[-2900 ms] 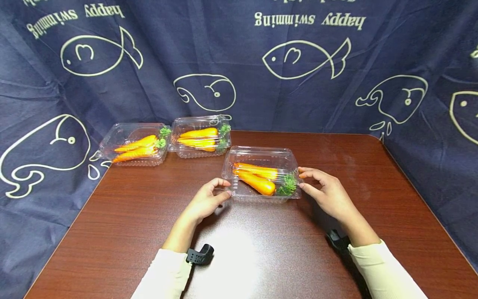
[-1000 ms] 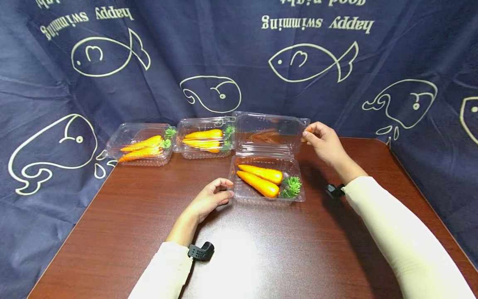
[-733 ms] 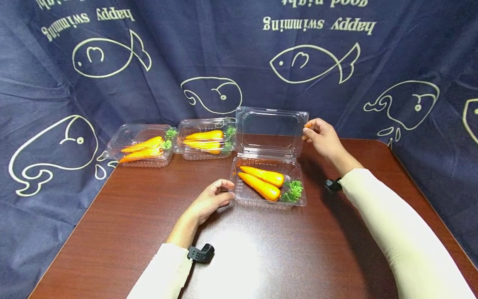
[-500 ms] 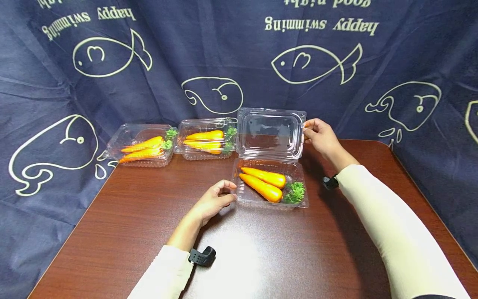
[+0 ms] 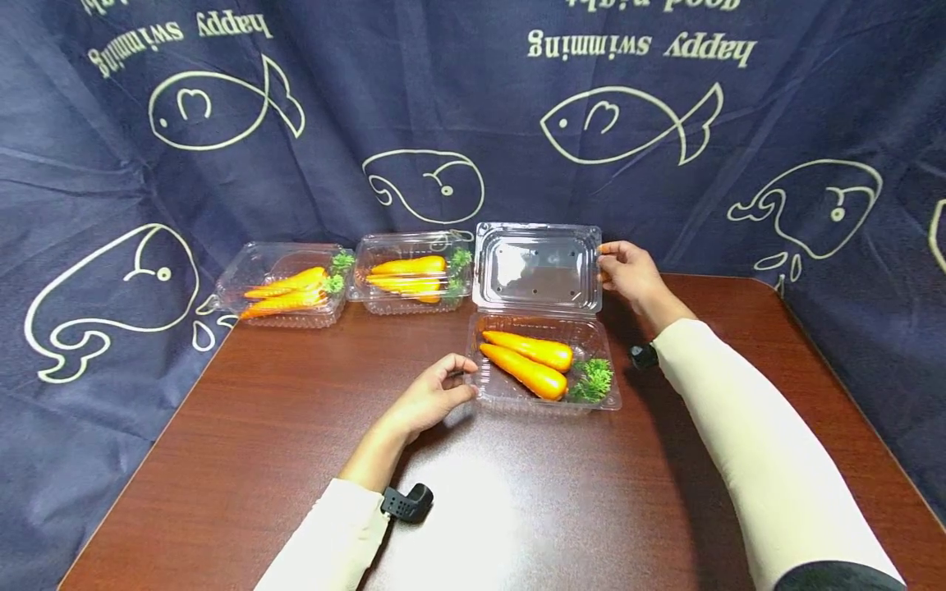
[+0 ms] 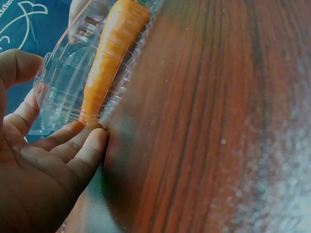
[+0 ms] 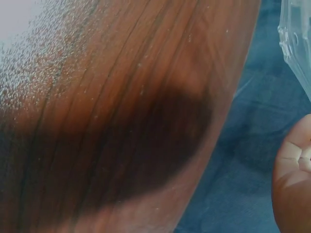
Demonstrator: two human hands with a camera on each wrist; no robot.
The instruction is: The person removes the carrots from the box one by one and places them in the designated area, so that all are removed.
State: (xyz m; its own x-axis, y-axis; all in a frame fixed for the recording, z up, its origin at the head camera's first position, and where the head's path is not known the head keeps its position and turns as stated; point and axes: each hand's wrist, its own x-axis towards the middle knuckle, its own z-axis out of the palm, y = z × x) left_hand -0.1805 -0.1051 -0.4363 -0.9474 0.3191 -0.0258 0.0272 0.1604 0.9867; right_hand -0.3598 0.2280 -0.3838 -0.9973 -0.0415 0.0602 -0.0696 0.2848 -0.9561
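Note:
A clear plastic clamshell container (image 5: 489,386) stands on the table with its hinged lid (image 5: 539,275) raised and leaning back. Inside the base lie two orange carrots (image 5: 523,371), with leafy green tops (image 5: 591,382) at the right end. My left hand (image 5: 434,396) pinches the base's left rim. In the left wrist view, the left hand (image 6: 41,174) has its thumb and fingers on either side of that rim. My right hand (image 5: 636,279) pinches the lid's right edge. Only part of the right hand (image 7: 294,179) shows in the right wrist view; its fingertips are out of frame.
Two closed clear containers with carrots, one at the far left (image 5: 281,263) and one (image 5: 410,304) beside the raised lid, stand along the back of the brown wooden table (image 5: 296,427). A dark blue printed curtain (image 5: 502,82) hangs behind the table.
The lid was down over the carrots at first. My right hand has lifted its edge up and back, and it now tilts further backward. My left hand stays on the base's left side.

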